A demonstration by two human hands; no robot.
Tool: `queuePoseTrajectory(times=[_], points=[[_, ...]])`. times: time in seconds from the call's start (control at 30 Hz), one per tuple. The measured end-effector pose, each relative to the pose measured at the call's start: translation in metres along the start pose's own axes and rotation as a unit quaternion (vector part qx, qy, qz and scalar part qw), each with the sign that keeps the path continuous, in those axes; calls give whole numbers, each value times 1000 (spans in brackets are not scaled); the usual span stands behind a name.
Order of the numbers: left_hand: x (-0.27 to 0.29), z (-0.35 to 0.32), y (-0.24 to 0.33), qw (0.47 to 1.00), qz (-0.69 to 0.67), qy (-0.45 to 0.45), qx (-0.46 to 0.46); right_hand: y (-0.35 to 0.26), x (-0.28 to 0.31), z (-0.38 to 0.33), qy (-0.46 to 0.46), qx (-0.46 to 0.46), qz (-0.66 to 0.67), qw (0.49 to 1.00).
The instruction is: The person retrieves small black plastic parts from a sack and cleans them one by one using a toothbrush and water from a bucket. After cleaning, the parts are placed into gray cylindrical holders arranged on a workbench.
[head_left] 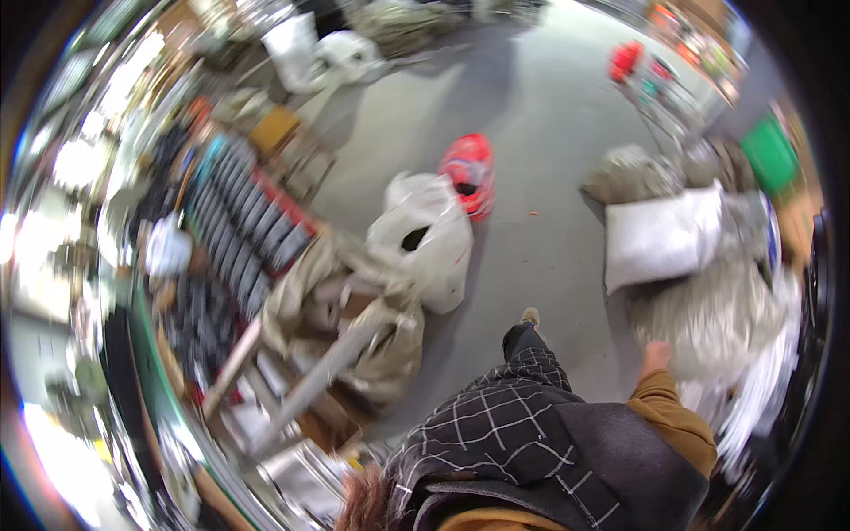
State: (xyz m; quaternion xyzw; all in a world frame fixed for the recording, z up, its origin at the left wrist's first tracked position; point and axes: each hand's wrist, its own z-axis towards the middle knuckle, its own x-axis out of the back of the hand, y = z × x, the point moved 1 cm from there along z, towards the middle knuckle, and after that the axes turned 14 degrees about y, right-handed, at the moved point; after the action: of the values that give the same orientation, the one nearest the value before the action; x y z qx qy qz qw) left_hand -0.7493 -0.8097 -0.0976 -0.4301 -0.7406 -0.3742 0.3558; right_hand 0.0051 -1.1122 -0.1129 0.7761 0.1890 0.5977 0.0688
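My right hand hangs at my side out of a brown sleeve. It is small and blurred, nothing shows in it, and I cannot tell if the fingers are closed. It is close to a heap of grey sacks. My left hand is not in view. My dark checked garment fills the lower middle, and one shoe stands on the grey floor.
A white plastic bag and a red bag lie ahead on the floor. A white sack rests on the right. Left: rows of dark packets, wooden boards, brown cloth. A green crate stands far right.
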Motion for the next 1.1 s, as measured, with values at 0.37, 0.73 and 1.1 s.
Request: queuePoseTrajectory(times=[0.37, 0.73, 1.1], points=[[-110, 96, 702, 771, 80, -175, -607, -106, 46, -33, -21, -297, 470, 831], [-227, 12, 1053, 524, 104, -328, -779, -113, 81, 28, -107, -602, 372, 699], [-201, 155, 1285, 588, 137, -287, -744, -248, 219, 238, 64, -440, 462, 767]])
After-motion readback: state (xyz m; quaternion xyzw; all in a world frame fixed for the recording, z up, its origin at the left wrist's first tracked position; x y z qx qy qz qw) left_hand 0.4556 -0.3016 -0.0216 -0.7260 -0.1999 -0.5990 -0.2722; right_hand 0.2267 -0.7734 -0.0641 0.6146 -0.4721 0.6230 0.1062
